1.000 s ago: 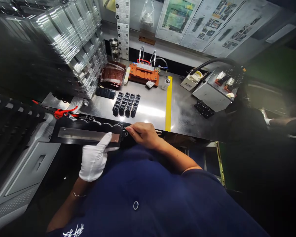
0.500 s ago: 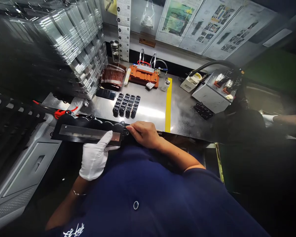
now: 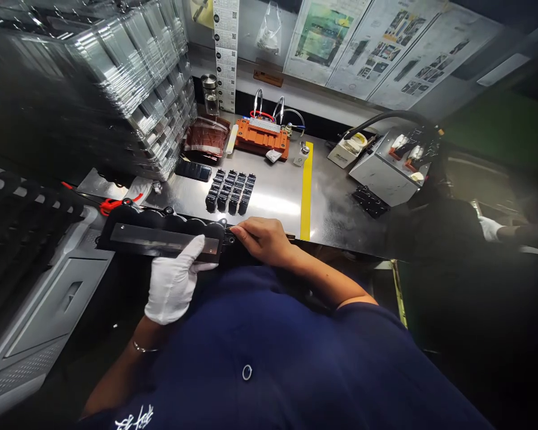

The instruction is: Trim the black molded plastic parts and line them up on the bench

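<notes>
A long black plastic part with a scalloped far edge and a flat strip along it is held above the bench's near edge. My left hand, in a white glove, grips it near its right end, the thumb lying over the strip and the other fingers mostly hidden below. At the part's right tip is my bare right hand, thumb and forefinger pinched together by a small ring-like end. Whatever lies between those fingertips is too small to name. Beyond the part stand several short black pieces in rows.
An orange fixture sits at the back of the metal bench, with a phone to its left. Stacked clear trays rise at left. A yellow tape strip crosses the bench; a white machine stands right. Another person's gloved hand shows far right.
The left end of the black part has shifted slightly right. My hands keep nearly the same grip and place. The other person's gloved hand at far right has moved a little.
</notes>
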